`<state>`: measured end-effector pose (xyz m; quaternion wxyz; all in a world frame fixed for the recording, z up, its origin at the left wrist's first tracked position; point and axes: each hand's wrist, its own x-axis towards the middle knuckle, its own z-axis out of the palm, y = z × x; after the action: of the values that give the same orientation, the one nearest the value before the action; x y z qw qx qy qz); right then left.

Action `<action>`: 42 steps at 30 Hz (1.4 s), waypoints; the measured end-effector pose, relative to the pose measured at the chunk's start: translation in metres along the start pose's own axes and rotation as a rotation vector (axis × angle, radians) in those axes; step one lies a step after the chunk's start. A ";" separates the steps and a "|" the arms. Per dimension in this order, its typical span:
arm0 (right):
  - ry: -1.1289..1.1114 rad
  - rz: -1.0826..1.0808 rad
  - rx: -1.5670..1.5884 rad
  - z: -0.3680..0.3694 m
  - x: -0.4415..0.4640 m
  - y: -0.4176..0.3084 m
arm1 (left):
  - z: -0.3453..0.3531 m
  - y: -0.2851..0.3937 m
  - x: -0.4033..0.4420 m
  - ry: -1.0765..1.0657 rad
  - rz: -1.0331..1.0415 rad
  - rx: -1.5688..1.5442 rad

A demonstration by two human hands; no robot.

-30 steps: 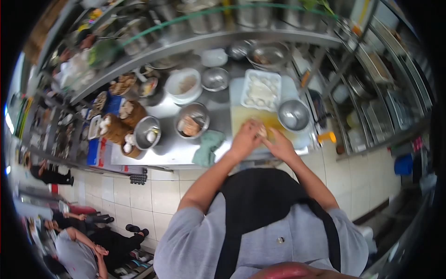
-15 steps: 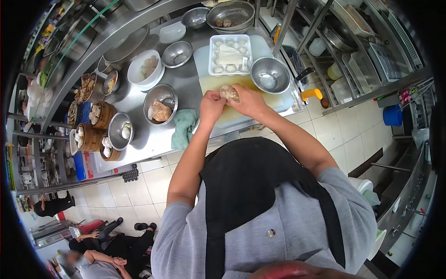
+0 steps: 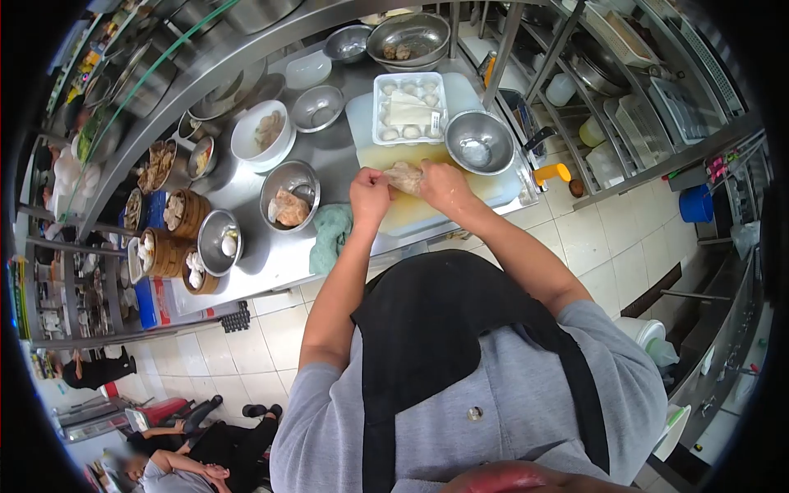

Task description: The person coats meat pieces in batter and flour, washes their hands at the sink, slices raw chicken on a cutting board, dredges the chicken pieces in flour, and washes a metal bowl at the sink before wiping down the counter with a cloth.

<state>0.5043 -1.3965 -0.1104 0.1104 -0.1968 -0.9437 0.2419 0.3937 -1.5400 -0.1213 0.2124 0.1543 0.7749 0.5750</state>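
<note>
Over the yellow-stained cutting board [image 3: 382, 158], my hands stretch a pale, crinkled clear plastic bag [image 3: 404, 177] with beige bits in it. My left hand [image 3: 371, 197] pinches one end. The fingers of my right hand [image 3: 448, 189] are closed round the fuller end. Just beyond them lies a white plastic tray [image 3: 380, 105] of round, pale balls with a paper label. A steel bowl [image 3: 480, 143] stands right of it on the board. To the left, another steel bowl [image 3: 279, 174] holds a bagged pinkish lump [image 3: 289, 209], with a green cloth [image 3: 331, 238] beside it.
Bamboo steamers [image 3: 194, 215] with pale pieces stand at the left, near a steel bowl with an egg [image 3: 229, 245]. A white bowl [image 3: 283, 148] sits farther back. A knife handle [image 3: 539, 137] and a yellow handle [image 3: 552, 174] jut past the right edge. People sit lower left.
The plastic bag was a rounded bundle between my fingers and is now drawn out lengthwise. My hands have moved a little apart. The whole view has shifted slightly.
</note>
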 end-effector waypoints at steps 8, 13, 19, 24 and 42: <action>-0.099 0.366 0.798 -0.016 -0.036 0.004 | -0.001 0.003 -0.002 -0.141 -0.180 -0.599; -0.415 0.792 2.015 -0.031 -0.064 0.007 | 0.012 0.039 -0.026 -0.245 -0.065 -0.855; -0.018 0.418 1.950 -0.100 -0.047 0.036 | 0.035 0.090 0.004 -0.529 0.007 -0.899; 0.254 0.239 1.517 -0.123 -0.021 0.081 | 0.076 0.110 0.051 -0.627 -0.019 -0.527; 0.340 -0.073 0.234 -0.155 -0.012 0.104 | 0.100 0.128 0.050 -0.448 0.466 0.536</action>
<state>0.5951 -1.2536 -0.0306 0.2988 -0.1865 -0.8834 0.3091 0.4005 -1.3957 -0.0316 0.1923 0.4966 0.7760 0.3380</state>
